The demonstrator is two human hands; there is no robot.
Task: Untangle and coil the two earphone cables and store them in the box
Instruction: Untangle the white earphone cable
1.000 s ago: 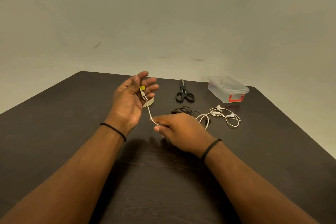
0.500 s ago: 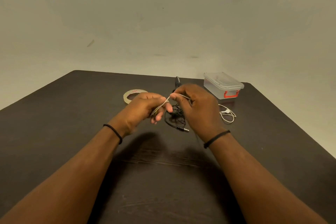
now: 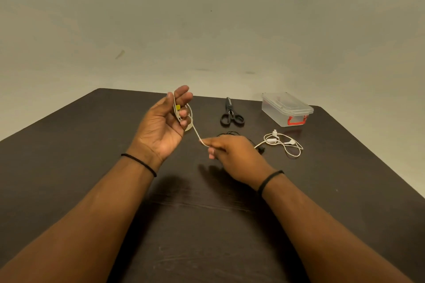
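The left hand [image 3: 164, 122] is raised above the dark table [image 3: 69, 156], palm turned toward the camera, fingers half curled. The white earphone cable [image 3: 195, 132] is looped around those fingers, with a small yellow tag [image 3: 178, 107] showing against the loops near the fingertips; the hand grasps these turns of cable. A black band [image 3: 140, 164] circles the left wrist. Just behind the left hand, a pale sliver of a tape roll [image 3: 189, 127] peeks out on the table, mostly hidden.

From the loops, 1 strand of the white cable runs down and to the right, pulled fairly straight, to the right hand [image 3: 234, 154]. That hand sits low over the table, knuckles up, pinching the strand between thumb and forefinger at its left edge. A black band [image 3: 270, 179] is on the right wrist too.

Behind the right hand, the black earphone cable [image 3: 230, 133] lies on the table, mostly covered, with a dark end piece [image 3: 261, 150] showing at the hand's right side. Farther back lie black scissors [image 3: 231, 114], closed, handles toward the camera.

To the right of the right hand, the rest of the white cable lies loose on the table in a small tangle with its earbuds [image 3: 281, 142]. Beyond it, near the far right corner, stands the clear plastic box [image 3: 286, 109], lid on, with a red latch [image 3: 296, 120] facing forward, well apart from both hands.
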